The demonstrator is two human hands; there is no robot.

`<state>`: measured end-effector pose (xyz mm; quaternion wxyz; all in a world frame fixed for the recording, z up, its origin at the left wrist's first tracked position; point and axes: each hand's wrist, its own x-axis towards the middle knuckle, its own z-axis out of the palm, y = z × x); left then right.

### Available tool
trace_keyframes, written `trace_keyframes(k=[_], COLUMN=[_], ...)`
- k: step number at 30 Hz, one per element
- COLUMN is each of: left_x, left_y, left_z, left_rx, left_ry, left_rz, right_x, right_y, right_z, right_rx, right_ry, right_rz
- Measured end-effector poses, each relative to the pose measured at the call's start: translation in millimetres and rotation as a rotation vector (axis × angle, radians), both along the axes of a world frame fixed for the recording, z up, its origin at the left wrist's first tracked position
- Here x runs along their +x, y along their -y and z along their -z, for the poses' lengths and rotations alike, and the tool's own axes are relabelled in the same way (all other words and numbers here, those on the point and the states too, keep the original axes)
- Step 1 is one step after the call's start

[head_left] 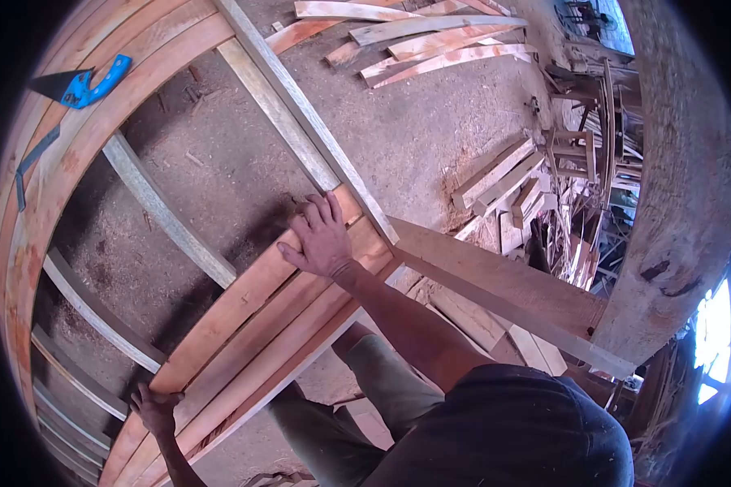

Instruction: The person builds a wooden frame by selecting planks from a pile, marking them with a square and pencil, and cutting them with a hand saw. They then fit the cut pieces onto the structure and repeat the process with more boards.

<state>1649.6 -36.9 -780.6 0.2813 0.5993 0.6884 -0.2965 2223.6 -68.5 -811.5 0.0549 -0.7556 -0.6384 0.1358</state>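
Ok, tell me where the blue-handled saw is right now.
In the head view, the blue-handled saw is at the upper left, lying on the curved planks, just above the dark L-shaped tool.

A wooden frame point(134, 97) carries the tools, its far side built of long boards and its near side of reddish planks point(256, 325), with pale crosspieces point(158, 213) spanning between. On the far boards lies a handsaw point(76, 91) with a bright blue handle and dark blade; near it on the same boards lies a dark, angled carpenter's square point(41, 148). Around and below the frame spreads a dusty brown floor point(382, 138) flecked with shavings. It bears a loose pile of long planks, some overlapping, and, well apart, several squared timbers point(494, 174) side by side
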Motion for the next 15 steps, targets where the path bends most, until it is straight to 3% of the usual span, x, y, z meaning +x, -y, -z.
trace_keyframes(k=[6, 9, 11, 13, 15], left_x=[42, 50, 46, 68, 155], left_y=[-19, -39, -41, -61, -118], left_z=[-26, -26, -5, -3, -31], left_rx=[-0.027, -0.193, -0.161, -0.143, -0.215], left_ry=[-0.07, -0.083, -0.059, -0.088, -0.113], left_rz=[0.029, 0.046, 0.221, 0.388, 0.296], right_x=[-1, 1, 3, 8, 18], right_y=[4, 3, 2, -3, -13], right_z=[-2, -3, -8, -14, -31], right_rx=[-0.018, -0.034, -0.02, 0.01, 0.048], right_ry=[-0.008, -0.007, -0.044, -0.139, -0.291], right_rz=[0.007, -0.011, 0.001, 0.024, 0.08])
